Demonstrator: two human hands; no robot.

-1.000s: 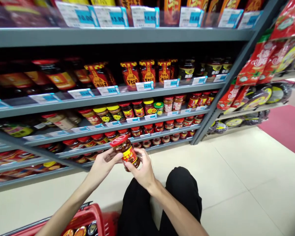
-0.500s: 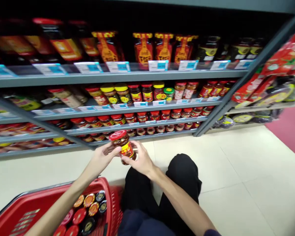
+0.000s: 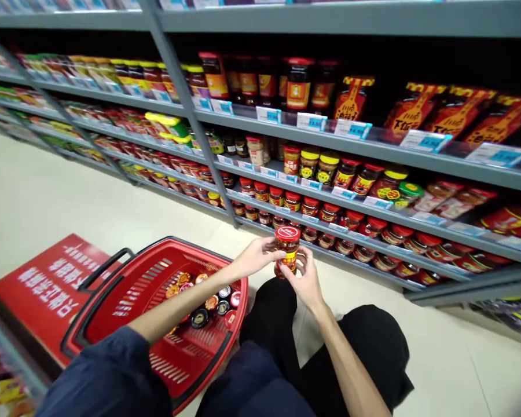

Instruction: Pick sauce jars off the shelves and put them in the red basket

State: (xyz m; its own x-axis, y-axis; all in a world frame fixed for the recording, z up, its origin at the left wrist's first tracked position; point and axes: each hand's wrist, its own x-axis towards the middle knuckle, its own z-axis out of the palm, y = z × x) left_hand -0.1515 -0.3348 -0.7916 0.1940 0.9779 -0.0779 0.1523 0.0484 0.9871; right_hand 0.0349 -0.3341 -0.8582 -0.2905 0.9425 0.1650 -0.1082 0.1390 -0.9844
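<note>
Two hands (image 3: 257, 258) hold a jar (image 3: 287, 250) beyond the basket's rim (image 3: 245, 313).

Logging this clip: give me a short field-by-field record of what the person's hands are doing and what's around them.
Place: shop aisle, grey metal shelves stocked with jars
Held item: glass jar of red-brown sauce with a red lid, yellow-and-red label
Left hand: against the jar's left side
Right hand: fingers wrapped around the jar's lower right side
Nearby: red plastic shopping basket under the left arm, holding jars with assorted lids
</note>
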